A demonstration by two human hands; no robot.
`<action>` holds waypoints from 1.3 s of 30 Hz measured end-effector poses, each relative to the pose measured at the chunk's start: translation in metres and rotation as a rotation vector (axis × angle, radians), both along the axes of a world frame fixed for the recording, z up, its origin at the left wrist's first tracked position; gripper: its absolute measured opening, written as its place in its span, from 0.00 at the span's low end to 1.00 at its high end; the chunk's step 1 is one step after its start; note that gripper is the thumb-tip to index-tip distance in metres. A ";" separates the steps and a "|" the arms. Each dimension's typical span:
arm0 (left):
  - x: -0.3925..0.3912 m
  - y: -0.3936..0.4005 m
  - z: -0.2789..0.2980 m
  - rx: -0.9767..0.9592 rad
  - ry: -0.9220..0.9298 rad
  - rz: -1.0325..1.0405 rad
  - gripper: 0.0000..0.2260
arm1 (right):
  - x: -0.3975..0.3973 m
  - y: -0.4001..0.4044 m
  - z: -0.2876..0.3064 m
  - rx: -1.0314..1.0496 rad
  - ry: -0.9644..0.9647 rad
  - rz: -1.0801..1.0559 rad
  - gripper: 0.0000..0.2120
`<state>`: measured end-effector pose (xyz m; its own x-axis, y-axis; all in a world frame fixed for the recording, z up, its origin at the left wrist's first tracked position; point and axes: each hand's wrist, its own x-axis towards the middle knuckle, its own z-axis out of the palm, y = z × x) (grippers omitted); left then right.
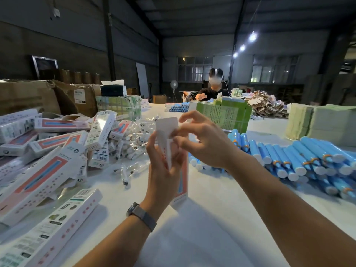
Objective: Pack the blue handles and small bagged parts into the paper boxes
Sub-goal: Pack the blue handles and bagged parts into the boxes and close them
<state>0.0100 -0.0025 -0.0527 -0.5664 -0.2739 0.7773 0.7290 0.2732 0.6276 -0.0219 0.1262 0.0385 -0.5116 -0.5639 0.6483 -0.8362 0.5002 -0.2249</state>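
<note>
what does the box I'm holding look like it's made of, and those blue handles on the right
The box looks like thin printed paperboard: its white flap bends under the right hand. The blue handles look like smooth moulded plastic, judging by their soft sheen, with white end caps; I can't be sure.

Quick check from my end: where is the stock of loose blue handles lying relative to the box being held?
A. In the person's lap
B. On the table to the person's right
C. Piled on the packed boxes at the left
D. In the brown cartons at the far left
B: the blue handles lie stacked on the table right of the paper box that the left hand grips upright.
</note>
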 end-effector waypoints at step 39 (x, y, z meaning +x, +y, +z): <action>0.012 0.015 -0.001 0.053 -0.104 -0.443 0.20 | 0.008 0.036 -0.023 -0.522 -0.418 0.383 0.15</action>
